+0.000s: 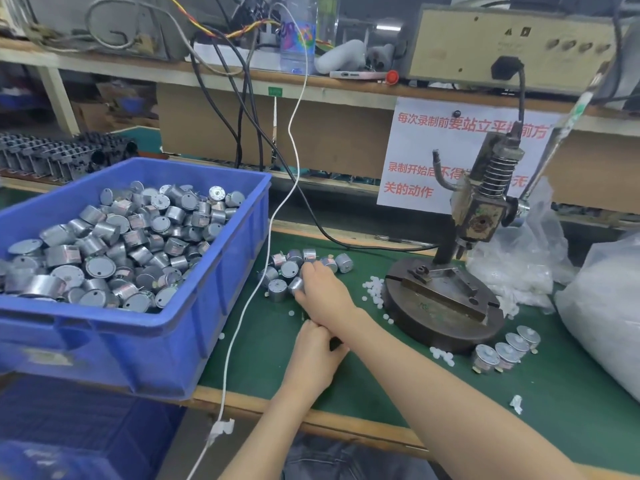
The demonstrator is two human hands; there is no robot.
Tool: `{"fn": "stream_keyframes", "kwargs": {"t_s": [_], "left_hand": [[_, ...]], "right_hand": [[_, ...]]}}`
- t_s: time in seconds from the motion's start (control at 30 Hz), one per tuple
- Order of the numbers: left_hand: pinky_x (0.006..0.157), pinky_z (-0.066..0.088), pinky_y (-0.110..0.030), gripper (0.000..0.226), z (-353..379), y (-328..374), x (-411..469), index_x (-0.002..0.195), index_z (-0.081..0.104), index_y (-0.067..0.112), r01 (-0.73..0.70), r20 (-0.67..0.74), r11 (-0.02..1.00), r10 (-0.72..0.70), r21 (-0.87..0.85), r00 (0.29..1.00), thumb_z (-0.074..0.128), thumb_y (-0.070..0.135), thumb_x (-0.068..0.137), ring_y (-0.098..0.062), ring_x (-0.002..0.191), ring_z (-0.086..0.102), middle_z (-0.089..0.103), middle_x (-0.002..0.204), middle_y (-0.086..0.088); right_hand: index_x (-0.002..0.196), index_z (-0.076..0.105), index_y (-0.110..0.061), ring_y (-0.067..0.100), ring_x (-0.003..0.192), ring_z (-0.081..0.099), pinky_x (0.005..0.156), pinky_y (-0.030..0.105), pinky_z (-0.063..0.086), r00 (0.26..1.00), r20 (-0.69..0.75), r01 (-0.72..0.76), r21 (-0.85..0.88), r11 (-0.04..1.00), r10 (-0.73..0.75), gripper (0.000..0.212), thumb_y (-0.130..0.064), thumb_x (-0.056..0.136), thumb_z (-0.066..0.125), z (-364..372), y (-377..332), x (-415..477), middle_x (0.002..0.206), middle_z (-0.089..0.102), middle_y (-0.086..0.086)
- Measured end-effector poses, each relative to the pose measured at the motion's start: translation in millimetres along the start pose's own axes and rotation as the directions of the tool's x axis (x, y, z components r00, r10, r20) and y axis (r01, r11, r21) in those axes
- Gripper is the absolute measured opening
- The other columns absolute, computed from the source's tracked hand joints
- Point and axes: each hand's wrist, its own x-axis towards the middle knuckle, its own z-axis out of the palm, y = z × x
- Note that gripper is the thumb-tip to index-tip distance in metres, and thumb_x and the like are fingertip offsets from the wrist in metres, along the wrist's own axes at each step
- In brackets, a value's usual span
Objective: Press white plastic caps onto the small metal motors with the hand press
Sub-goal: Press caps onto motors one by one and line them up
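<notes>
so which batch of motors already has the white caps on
The short row of motors in front of the press base, at its right. Each shows a white cap on top; the loose pile by the right hand shows none.

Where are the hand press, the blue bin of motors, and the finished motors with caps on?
hand press [441, 303]: head view, on the bare front part of its round base.
blue bin [166, 329]: head view, on its front wall.
finished motors [506, 351]: head view, on the white-capped top of one in the row.
</notes>
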Motion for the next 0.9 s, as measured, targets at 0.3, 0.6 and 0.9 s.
{"fn": "stream_keyframes", "kwargs": {"t_s": [0.3,0.6,0.9], "left_hand": [[0.054,0.033,-0.027,0.007,0,2,-2,0.083,0.064,0.000,0.082,-0.044,0.996,-0.084,-0.038,0.996,0.060,0.003,0.079,-0.017,0.060,0.048,0.059,0.074,-0.009],[0.070,0.036,-0.030,0.016,0,7,-7,0.090,0.067,-0.005,-0.097,-0.055,0.975,0.109,0.198,0.992,0.056,0.006,0.085,-0.030,0.092,0.054,0.065,0.094,-0.019],[0.079,0.034,-0.025,0.016,-3,10,-6,0.090,0.070,0.010,-0.101,-0.104,0.960,0.132,0.263,0.986,0.056,0.017,0.090,-0.020,0.089,0.046,0.058,0.092,-0.002]], "right_hand": [[0.116,0.040,-0.002,0.032,0.104,0.053,0.068,0.032,0.030,0.992,0.108,0.059,0.012,0.998,-0.060,0.035,-0.020,0.090,0.057,-4,-11,-1,0.119,0.050,0.015],[0.123,0.045,-0.001,0.032,0.109,0.050,0.073,0.031,0.035,0.977,0.144,-0.144,-0.098,0.985,0.157,0.035,-0.006,0.089,0.052,-8,2,-13,0.128,0.037,0.017],[0.119,0.050,-0.016,0.013,0.097,0.053,0.074,0.021,0.032,0.925,-0.015,-0.288,0.621,0.729,0.379,0.041,-0.031,0.084,0.066,-10,45,-59,0.096,0.054,-0.008]]}}
